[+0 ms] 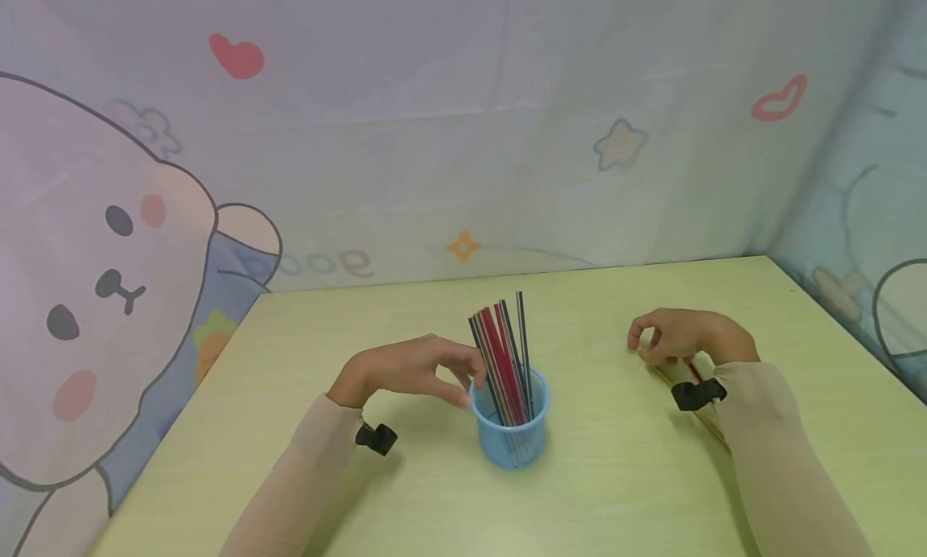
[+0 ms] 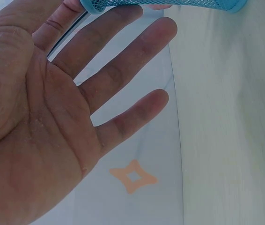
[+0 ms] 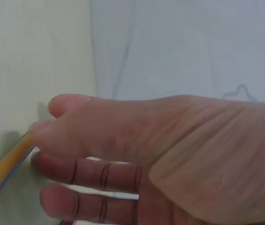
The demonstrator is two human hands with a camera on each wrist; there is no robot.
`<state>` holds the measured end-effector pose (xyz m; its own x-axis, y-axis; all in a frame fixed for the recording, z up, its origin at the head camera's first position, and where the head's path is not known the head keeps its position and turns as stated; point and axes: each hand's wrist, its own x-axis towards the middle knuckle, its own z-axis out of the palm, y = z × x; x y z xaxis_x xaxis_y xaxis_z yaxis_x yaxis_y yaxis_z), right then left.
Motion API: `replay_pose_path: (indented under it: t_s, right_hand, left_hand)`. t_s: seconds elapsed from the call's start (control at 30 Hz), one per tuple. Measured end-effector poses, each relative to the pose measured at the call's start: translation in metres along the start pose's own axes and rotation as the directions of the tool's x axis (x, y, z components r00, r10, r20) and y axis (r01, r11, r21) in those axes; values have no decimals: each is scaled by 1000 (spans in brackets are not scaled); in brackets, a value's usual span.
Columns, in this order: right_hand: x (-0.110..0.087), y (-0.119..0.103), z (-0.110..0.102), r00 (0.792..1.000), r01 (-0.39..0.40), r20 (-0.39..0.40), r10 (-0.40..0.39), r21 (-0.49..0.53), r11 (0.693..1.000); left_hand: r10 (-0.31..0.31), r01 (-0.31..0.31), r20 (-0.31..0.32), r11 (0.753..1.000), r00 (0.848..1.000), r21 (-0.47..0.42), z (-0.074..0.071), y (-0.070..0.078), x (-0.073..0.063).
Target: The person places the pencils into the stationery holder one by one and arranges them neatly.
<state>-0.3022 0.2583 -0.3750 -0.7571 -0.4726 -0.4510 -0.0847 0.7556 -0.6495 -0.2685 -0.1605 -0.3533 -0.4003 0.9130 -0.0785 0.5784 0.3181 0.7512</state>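
Note:
A light blue mesh cup [image 1: 510, 448] stands on the table with several long thin pencils [image 1: 504, 368], red, dark and striped, leaning in it. At its left rim is my left hand [image 1: 416, 368], palm toward the cup, fingers spread and loosely bent. The left wrist view shows the mesh rim [image 2: 170, 3] just above those fingertips [image 2: 163, 28]. Off to the right, my right hand [image 1: 681, 336] pinches the end of a yellow-striped pencil [image 3: 3, 171] between thumb and finger. That pencil runs back under the forearm. A dark red piece [image 1: 695, 370] shows beneath the hand.
The pale wooden table [image 1: 601, 493] ends at a printed cloth [image 1: 434, 179] behind, with another cloth [image 1: 883, 219] along the right side. A dark band sits on each wrist [image 1: 376, 439]. Between the cup and the right hand is a stretch of tabletop.

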Motion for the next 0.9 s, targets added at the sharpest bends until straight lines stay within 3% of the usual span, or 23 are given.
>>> replay_pose_path:
  t_s: [0.23, 0.57, 0.73, 0.9]
  right_hand:
    - [5, -2, 9, 996, -90, -1, 90, 13, 996]
    - [11, -7, 13, 997, -46, -63, 43, -47, 998]
    - [12, -10, 12, 994, 70, -80, -75, -58, 996]
    - [3, -27, 6, 965, 223, -125, -231, -75, 972]
  left_hand:
    - [0, 0, -1, 1000, 1000, 6, 0, 0, 0]
    - [-15, 15, -9, 1000, 1000, 2, 0, 2, 0]
    - [-12, 12, -9, 1000, 1000, 9, 0, 1, 0]
    - [-5, 5, -7, 1000, 1000, 14, 0, 1, 0]
